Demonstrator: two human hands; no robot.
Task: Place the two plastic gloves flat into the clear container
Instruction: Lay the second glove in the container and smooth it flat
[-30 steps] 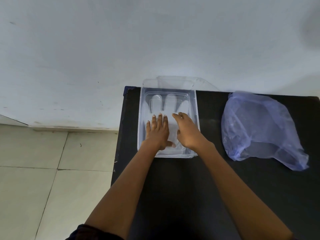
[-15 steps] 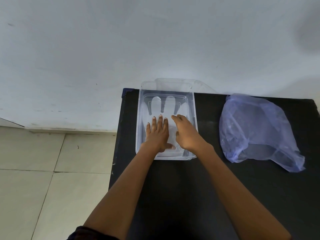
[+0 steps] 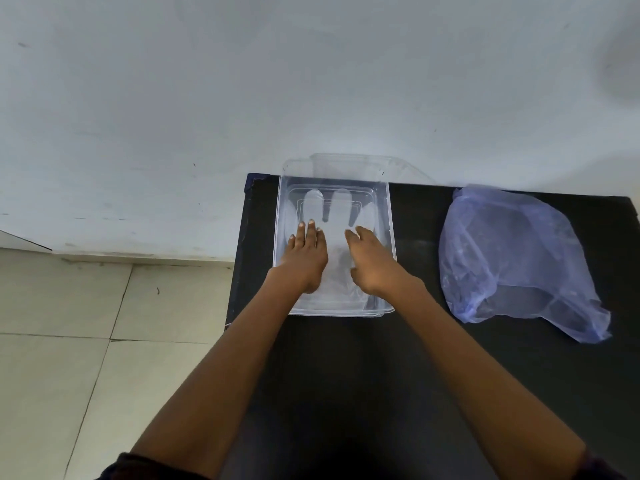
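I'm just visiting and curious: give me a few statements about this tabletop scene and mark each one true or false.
1. Both hands are inside the clear container. True: the left hand and right hand rest flat in it.
2. A plastic glove lies in the container with its fingers pointing toward the wall. True.
3. The bluish plastic bag sits inside the container. False: it lies on the black table, to the container's right.
4. The container stands at the table's right edge. False: it is near the left edge.
5. The right hand is gripping the bag. False: it is apart from the bag.
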